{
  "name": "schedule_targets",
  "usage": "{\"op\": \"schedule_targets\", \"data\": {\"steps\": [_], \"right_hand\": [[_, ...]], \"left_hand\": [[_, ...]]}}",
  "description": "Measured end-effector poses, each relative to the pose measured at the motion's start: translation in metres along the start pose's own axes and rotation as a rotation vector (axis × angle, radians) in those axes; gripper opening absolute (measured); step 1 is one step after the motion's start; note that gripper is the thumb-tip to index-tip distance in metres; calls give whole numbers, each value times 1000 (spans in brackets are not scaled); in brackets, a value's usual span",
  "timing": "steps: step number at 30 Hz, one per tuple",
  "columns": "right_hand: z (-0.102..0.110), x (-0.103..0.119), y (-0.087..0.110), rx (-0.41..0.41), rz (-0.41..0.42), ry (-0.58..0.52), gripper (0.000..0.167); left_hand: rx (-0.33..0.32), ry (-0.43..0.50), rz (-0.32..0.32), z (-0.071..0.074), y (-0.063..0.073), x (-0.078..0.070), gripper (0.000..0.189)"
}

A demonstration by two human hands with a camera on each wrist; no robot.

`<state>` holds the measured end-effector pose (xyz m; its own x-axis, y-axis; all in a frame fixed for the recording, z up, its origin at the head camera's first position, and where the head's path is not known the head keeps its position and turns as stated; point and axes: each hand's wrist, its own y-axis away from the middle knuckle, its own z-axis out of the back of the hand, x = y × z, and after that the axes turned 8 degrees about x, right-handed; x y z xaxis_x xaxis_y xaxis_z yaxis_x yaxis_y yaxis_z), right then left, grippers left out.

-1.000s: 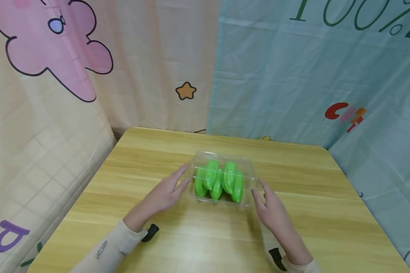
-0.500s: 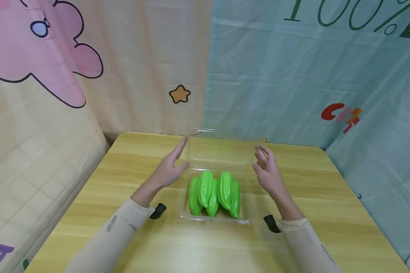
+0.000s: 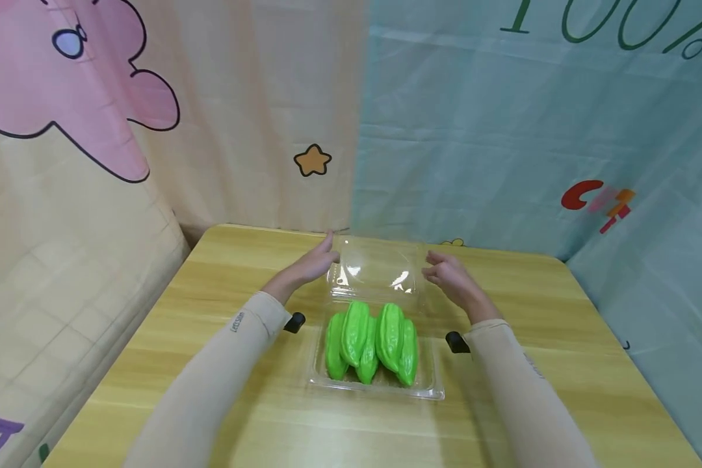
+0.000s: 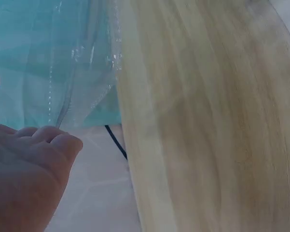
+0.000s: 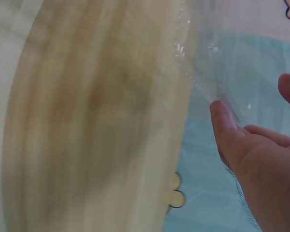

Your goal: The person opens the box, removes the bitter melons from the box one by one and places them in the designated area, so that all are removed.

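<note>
A clear plastic clamshell box (image 3: 376, 392) stands on the table with its hinged lid (image 3: 374, 270) raised and leaning back. Several glossy green, ridged, pointed fruit-shaped pieces (image 3: 367, 344) lie side by side in its base. At the lid's left edge is my left hand (image 3: 312, 263), its fingers extended; in the left wrist view the fingertips (image 4: 70, 142) are right at the plastic and the thumb stands apart. My right hand (image 3: 452, 281) is at the lid's right edge, fingers loosely bent, with a fingertip (image 5: 217, 108) against the plastic in the right wrist view.
The wooden table (image 3: 257, 416) has its back edge just behind the raised lid. Printed curtains (image 3: 474, 130) hang close behind and along both sides. Black straps (image 3: 294, 323) show at both wrists.
The lid was down over the green pieces a second ago, then stood raised. Both hands have moved up and away from me with it. The box now appears slightly nearer to me.
</note>
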<state>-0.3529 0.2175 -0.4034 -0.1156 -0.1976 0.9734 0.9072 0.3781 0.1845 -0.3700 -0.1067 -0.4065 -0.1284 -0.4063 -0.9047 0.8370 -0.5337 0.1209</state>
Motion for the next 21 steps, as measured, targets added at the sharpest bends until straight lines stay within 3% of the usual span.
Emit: {"op": "schedule_targets", "data": {"steps": [4, 11, 14, 17, 21], "right_hand": [[3, -18, -6, 49, -70, -93, 67], [0, -36, -6, 109, -87, -22, 67], [0, -32, 1, 111, -43, 11, 72], [1, -26, 16, 85, -4, 100, 75], [-5, -18, 42, 59, 44, 239, 76]], "left_hand": [[83, 21, 84, -3, -11, 12, 81], [112, 7, 145, -7, -7, 30, 78], [72, -39, 107, -4, 3, 28, 79], [42, -127, 20, -4, 20, 22, 85], [97, -283, -93, -11, 50, 17, 103]]}}
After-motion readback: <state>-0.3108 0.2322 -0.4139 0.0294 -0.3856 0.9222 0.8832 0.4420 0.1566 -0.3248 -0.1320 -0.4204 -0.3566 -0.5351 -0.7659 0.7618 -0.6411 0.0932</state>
